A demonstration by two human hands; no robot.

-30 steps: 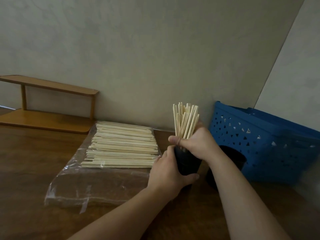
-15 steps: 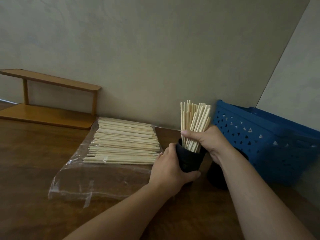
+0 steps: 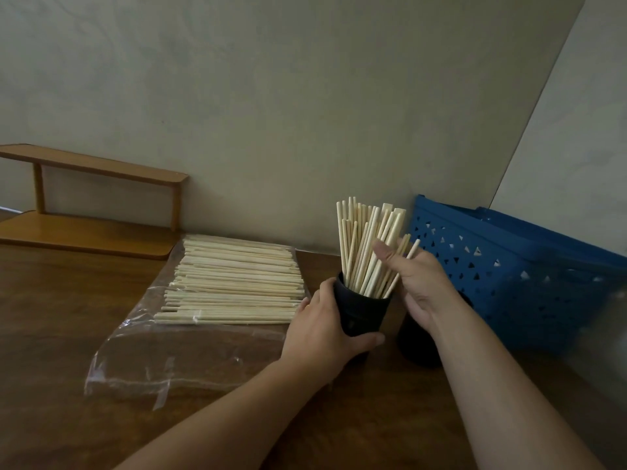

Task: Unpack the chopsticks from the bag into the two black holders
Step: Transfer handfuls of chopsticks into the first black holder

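Released, the chopsticks (image 3: pixel 364 252) stand in the holder (image 3: pixel 361 312) on the brown table (image 3: pixel 68 334), right hand (image 3: pixel 419 283) grip apart.

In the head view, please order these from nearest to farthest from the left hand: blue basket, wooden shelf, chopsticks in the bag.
From the left hand:
1. Chopsticks in the bag, just to its left.
2. Blue basket, to the right, past both holders.
3. Wooden shelf, far left by the wall.

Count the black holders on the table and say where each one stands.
2. One black holder, gripped by the left hand, holds chopsticks. The second black holder stands right of it, mostly hidden behind the right hand.
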